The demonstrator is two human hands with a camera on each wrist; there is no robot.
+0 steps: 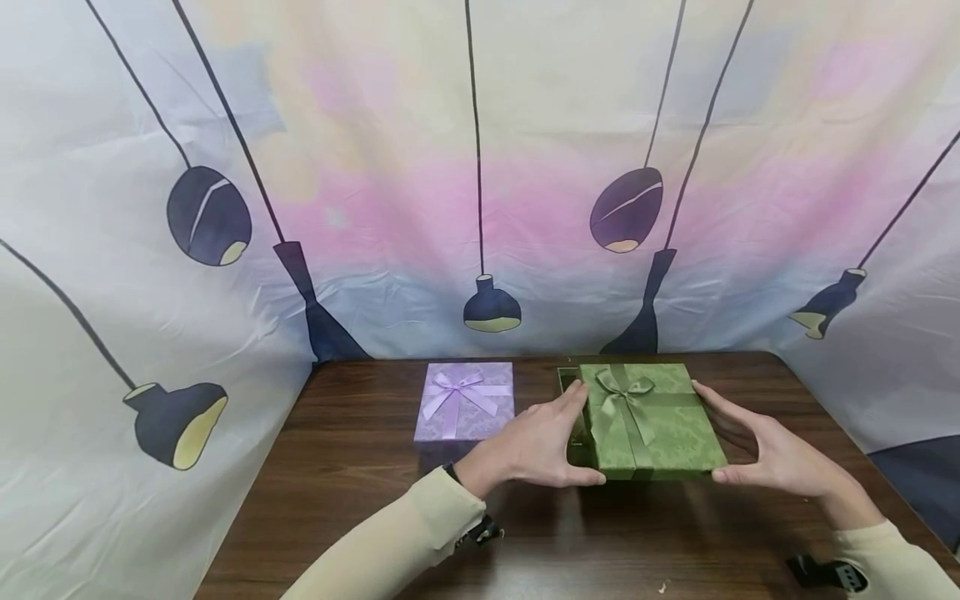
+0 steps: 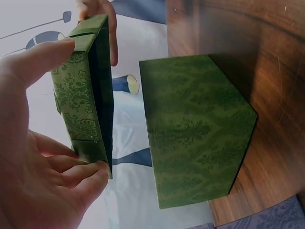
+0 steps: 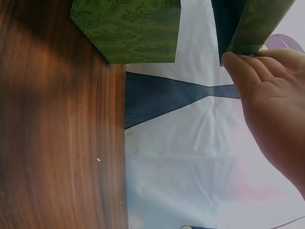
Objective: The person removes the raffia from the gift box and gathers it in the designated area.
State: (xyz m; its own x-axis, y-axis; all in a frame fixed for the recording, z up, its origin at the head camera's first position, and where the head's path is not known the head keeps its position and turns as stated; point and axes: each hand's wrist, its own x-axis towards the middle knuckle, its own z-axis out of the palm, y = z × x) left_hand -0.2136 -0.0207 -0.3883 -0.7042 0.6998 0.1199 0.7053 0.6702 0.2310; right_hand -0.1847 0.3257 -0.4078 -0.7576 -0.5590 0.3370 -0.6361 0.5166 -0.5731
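Observation:
Both hands hold a green patterned gift-box lid [image 1: 675, 425], topped with a green ribbon bow [image 1: 626, 390]. My left hand [image 1: 536, 442] grips its left side, thumb at the near corner and fingers along the edge. On the opposite side, my right hand [image 1: 780, 450] holds it between thumb and fingers. Under the lid stands the green box base [image 2: 195, 133] on the table; the left wrist view shows a gap between the two. From the head, only a strip of the base's left part shows, and the lid hides the rest.
A lilac gift box [image 1: 465, 421] with a lilac bow stands left of the green one, near my left forearm. The dark wooden table [image 1: 352, 467] meets a hanging cloth [image 1: 405, 308] printed with lamps at its back edge. Small pale specks lie on the tabletop.

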